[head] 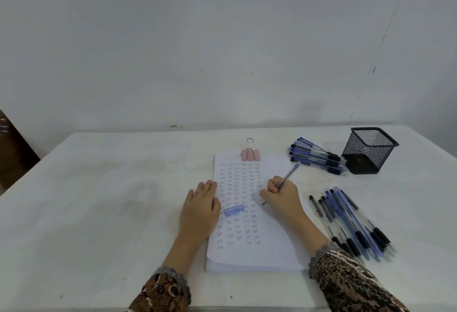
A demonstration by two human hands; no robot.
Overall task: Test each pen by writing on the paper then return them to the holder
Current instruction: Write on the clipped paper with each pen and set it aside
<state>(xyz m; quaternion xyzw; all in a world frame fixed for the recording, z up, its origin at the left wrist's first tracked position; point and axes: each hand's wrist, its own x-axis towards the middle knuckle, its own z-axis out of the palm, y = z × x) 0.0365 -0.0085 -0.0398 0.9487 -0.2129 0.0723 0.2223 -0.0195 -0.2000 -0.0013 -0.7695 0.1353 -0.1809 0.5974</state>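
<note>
Right hand (280,192) grip closed around a clear blue-ended ballpoint pen (288,175), tip touching the white paper stack (272,245), which is filled with rows of handwritten "Test". Left hand (201,204) lies flat, grip open, fingers straight on the paper's left edge. Translucent blue pen cap (234,209) lies on the paper just beside it. Pink binder clip (250,154) at top edge. Black wire-mesh holder (369,149) stands far right on the white tabletop (99,188), blue pen bundle (317,156) just beside it; mixed pen pile (353,222) right of the paper.

open table (99,188) left of paper (272,245), far pen pile (317,157) beside holder (371,151), near pen pile (351,222) rightward
</note>
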